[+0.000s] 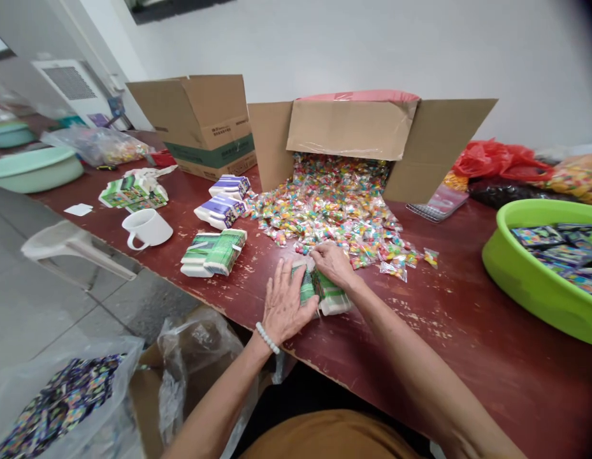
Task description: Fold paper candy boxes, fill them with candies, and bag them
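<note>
Two stacks of flat green-and-white cartons (332,294) lie side by side at the table's front edge. My left hand (287,305), with a beaded bracelet on the wrist, rests on the left stack with its fingers spread. At the far end of the stacks my right hand (334,264) is closed, its fingertips bent down; what they pinch is hidden. Just beyond spreads a heap of small clear candy packets (324,204), spilling from a cardboard box (353,127) on its side. More green carton stacks (214,253) sit to the left.
Purple-and-white carton stacks (220,211) and a white mug (146,229) stand to the left. Behind them is an open cardboard box (204,127). A lime-green tub (520,280) holds dark packets at right. Below left, a plastic bag (128,347) contains similar packets near a white stool (61,241).
</note>
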Tool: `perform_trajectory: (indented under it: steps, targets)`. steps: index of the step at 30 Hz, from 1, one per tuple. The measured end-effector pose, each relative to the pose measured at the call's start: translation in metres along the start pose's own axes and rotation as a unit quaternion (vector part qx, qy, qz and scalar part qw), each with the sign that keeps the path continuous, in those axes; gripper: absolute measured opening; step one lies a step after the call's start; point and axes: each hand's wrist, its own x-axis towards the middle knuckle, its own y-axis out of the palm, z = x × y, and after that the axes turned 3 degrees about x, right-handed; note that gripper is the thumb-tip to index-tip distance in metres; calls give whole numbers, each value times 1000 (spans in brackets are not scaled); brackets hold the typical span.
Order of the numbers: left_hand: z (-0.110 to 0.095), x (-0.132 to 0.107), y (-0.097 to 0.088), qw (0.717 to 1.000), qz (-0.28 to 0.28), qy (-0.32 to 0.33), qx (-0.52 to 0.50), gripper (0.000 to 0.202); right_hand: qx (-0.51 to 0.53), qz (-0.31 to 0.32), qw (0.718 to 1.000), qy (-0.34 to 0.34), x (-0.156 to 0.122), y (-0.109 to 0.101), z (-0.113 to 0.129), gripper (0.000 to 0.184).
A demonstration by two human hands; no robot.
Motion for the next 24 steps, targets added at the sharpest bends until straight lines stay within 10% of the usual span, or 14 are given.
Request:
perform_trajectory:
  steps: [7, 15, 24]
  targets:
    - [5, 4, -13, 995, 9, -90, -34, 61, 168, -69, 983, 25, -24, 3, -43, 31]
    - [18, 7, -11, 997, -7, -51, -56, 62, 310, -111, 944, -2, -47, 6, -52, 30]
    - [75, 18, -15, 943, -76, -104, -306, 54, 358, -95, 929, 0, -55, 11, -52, 28]
